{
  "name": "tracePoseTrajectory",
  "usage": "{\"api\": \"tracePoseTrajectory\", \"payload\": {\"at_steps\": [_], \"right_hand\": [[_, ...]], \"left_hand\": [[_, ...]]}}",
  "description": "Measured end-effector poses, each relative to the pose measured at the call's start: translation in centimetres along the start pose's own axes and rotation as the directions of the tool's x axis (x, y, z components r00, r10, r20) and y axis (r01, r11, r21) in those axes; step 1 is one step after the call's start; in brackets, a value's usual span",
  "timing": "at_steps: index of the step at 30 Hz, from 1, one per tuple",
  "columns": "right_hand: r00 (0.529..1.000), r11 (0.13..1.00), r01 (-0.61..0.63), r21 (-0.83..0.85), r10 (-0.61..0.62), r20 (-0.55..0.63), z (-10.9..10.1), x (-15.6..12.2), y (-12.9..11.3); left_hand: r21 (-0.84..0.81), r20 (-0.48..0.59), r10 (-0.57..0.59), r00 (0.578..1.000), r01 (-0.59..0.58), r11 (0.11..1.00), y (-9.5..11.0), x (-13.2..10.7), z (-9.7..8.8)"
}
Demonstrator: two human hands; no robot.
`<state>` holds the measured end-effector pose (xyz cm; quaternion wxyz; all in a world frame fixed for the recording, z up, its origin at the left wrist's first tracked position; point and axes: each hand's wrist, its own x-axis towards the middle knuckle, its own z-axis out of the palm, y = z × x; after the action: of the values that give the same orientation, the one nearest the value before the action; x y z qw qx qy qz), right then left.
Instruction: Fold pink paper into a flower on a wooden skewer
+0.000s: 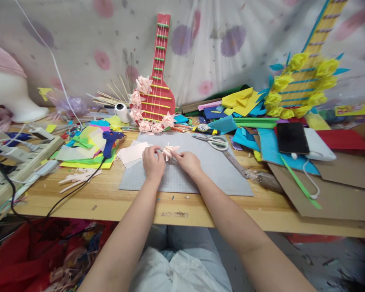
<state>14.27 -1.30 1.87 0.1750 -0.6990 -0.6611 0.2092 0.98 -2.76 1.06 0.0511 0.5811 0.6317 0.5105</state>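
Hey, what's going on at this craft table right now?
A person's left hand and right hand both pinch a pink paper flower over a grey cutting mat. Scissors lie at the mat's far edge, a blue glue gun to its left, and a red paper guitar trimmed with similar flowers leans behind.

A small pink paper flower [170, 151] is pinched between the left hand [153, 163] and right hand [188, 162] above a grey cutting mat [213, 170] laid on the cluttered wooden worktop [109, 198], with scissors [214, 141] near.
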Motion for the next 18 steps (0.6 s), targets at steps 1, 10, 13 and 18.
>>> {"api": "tracePoseTrajectory", "payload": {"at_steps": [1,10,13,18], "right_hand": [[1.000,1.000,0.004,-0.004,-0.004,-0.001,0.0,0.0,0.1],[0.999,0.999,0.033,-0.009,-0.033,-0.012,-0.3,0.4,0.9],[0.999,0.999,0.033,0.006,-0.033,-0.017,-0.3,0.5,1.0],[1.000,1.000,0.016,0.010,-0.016,-0.004,-0.4,0.7,0.9]], "left_hand": [[-0.018,0.012,-0.003,1.000,0.003,1.000,-0.1,0.1,0.0],[-0.115,0.273,0.060,0.960,-0.029,0.993,-1.3,1.0,0.9],[-0.139,0.344,0.109,0.933,-0.064,0.988,-0.9,1.3,1.0],[-0.185,0.414,0.095,0.905,-0.018,0.983,-0.6,2.6,0.8]]}}
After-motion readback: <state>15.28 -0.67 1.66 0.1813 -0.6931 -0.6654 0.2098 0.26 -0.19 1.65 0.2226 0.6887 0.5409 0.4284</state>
